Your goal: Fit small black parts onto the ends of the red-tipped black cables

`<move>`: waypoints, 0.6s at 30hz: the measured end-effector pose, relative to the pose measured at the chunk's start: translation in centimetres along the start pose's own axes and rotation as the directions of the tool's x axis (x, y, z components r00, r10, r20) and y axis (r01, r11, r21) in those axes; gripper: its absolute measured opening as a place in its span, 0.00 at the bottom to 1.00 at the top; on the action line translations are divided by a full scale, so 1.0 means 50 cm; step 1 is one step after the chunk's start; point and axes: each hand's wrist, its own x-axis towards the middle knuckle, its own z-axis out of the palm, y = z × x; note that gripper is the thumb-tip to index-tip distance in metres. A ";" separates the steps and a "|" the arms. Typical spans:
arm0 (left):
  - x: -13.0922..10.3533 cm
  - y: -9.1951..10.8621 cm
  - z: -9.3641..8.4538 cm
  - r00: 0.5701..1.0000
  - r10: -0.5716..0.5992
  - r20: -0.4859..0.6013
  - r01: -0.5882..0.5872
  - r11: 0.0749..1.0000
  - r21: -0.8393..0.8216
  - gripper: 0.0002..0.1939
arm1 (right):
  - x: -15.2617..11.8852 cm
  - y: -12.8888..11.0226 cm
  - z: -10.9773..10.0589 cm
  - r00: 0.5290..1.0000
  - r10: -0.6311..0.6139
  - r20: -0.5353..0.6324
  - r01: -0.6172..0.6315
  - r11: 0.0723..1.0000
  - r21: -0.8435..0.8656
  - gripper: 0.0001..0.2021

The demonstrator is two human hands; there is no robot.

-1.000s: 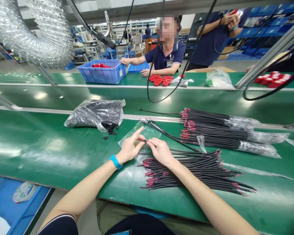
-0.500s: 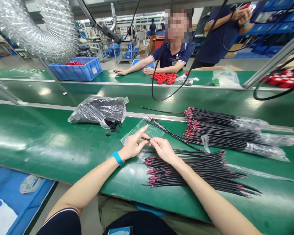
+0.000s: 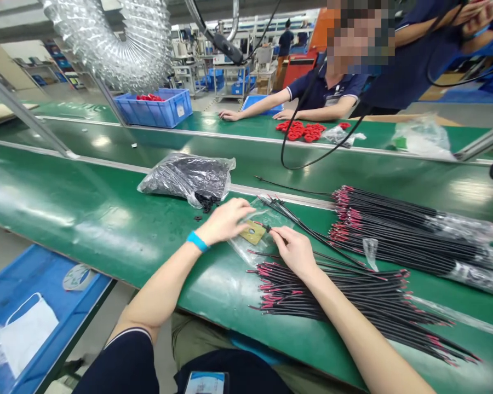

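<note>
Right hand [image 3: 296, 253] has fingertips pinched on one black cable [image 3: 262, 225] just behind its red end, small black clip [image 3: 268, 229] at the tips. Left hand [image 3: 227, 220] fingers apart, loosely curled beside the yellow plate [image 3: 253, 233]; contact unclear. Cable's mid-table [image 3: 86, 219], between near edge and far rail. Reads as light, springy, jacket a bit slick; thin red end likely bends easily. Best grip: black jacket close behind clip, not the red end.
</note>
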 end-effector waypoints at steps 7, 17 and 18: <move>-0.049 -0.105 -0.105 0.783 -0.578 0.230 0.403 0.753 0.520 0.12 | 0.006 0.021 -0.009 0.997 -0.035 -0.067 0.028 0.993 -0.111 0.12; -0.038 -0.111 -0.089 0.707 -0.644 0.293 0.439 0.724 0.533 0.06 | 0.028 0.010 -0.027 0.999 0.007 -0.040 -0.016 0.973 -0.230 0.12; -0.038 -0.110 -0.090 0.728 -0.623 0.286 0.431 0.741 0.515 0.05 | 0.042 0.011 -0.033 0.999 0.023 -0.021 -0.028 0.960 -0.277 0.12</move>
